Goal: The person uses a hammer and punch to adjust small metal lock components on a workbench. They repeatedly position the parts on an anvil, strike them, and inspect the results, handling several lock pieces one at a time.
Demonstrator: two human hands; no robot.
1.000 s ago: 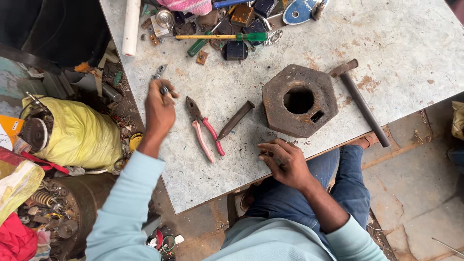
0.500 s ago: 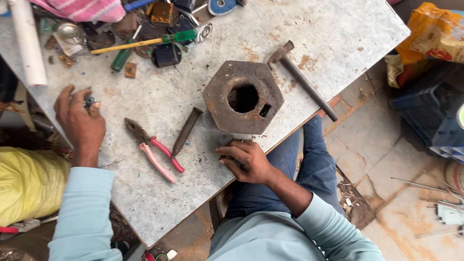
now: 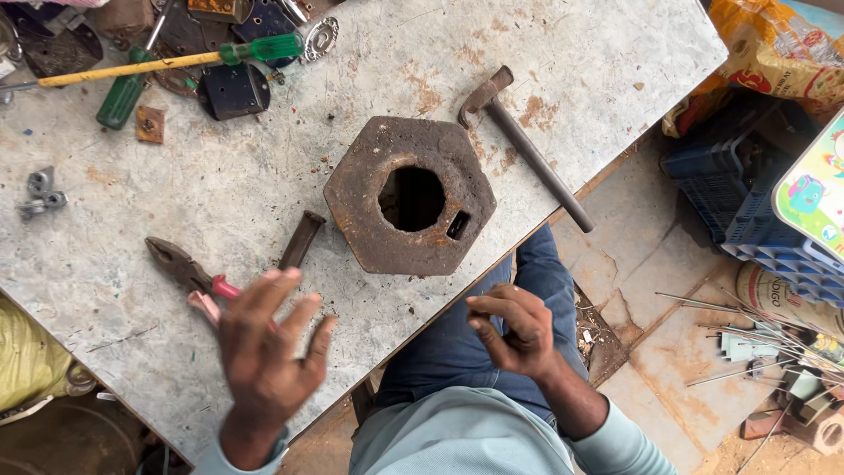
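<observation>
Lying loose at the far left of the bench (image 3: 264, 176) are a few small grey metal nuts (image 3: 37, 193), set apart from the clutter of a green-handled screwdriver (image 3: 189, 57), dark plates and scraps along the back edge, where they are out of the working space. Nearer the front, the red-handled pliers (image 3: 189, 277) lie flat with jaws pointing left, and a short dark metal punch (image 3: 301, 240) rests just beside them, both within easy reach. The left hand (image 3: 264, 352) hovers blurred above the pliers' handles, fingers spread wide and palm open, holding nothing; whether it touches the handles cannot be told. In the middle sits a heavy rusty hexagonal block (image 3: 409, 195) with a round hole, flat on the bench as a steady base. A rusty hammer (image 3: 523, 145) lies just right of it, handle running toward the bench edge. The right hand (image 3: 519, 330) is held off the bench over the lap, fingers curled narrowly together as if pinching something small that cannot be made out.
</observation>
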